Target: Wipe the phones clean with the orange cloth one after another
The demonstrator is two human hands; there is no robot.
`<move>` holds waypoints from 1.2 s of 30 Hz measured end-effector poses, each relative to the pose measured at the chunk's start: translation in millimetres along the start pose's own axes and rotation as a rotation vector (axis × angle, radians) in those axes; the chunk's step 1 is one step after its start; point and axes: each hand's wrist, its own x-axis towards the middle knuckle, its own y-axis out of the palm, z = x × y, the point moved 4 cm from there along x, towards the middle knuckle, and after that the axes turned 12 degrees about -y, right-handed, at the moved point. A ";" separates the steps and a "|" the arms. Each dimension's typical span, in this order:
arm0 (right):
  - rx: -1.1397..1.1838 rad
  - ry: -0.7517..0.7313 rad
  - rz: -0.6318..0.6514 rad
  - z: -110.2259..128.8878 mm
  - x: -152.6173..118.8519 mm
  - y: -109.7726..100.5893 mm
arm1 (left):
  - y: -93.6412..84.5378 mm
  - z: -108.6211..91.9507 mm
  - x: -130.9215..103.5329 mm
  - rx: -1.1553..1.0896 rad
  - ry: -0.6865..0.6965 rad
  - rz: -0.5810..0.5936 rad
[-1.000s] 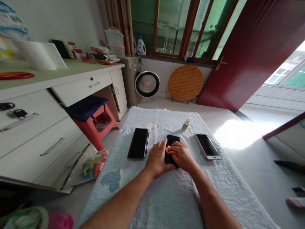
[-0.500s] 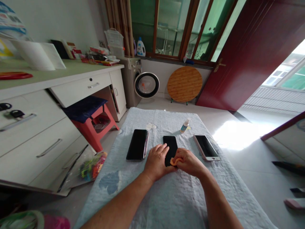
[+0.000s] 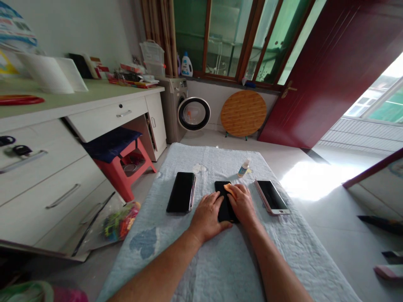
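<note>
The left hand [image 3: 206, 214] and right hand [image 3: 244, 203] were seen bare, with broad, rounded backs and short, rounded fingers. The left forearm [image 3: 163, 264] and right forearm [image 3: 277, 260] were also left uncovered, each tapered to a narrower wrist and cut off by the view's lower edge. Nail detail was blurred.

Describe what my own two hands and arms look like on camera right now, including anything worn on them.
The left hand and the right hand are both human and ungloved. No sleeve shows on the left forearm or the right forearm down to the picture's bottom edge. I can make out no ring, watch or bracelet.
</note>
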 end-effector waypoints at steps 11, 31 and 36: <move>0.136 -0.122 0.219 18.1 3.2 -7.8 | -3.3 -4.4 -2.2 0.007 -0.002 0.049; 0.046 -0.130 0.224 14.5 0.8 -3.9 | -3.4 -3.4 -1.1 0.022 -0.005 0.040; 0.067 -0.095 0.261 10.7 -2.3 -6.9 | 0.4 -0.4 -1.9 0.016 0.001 0.014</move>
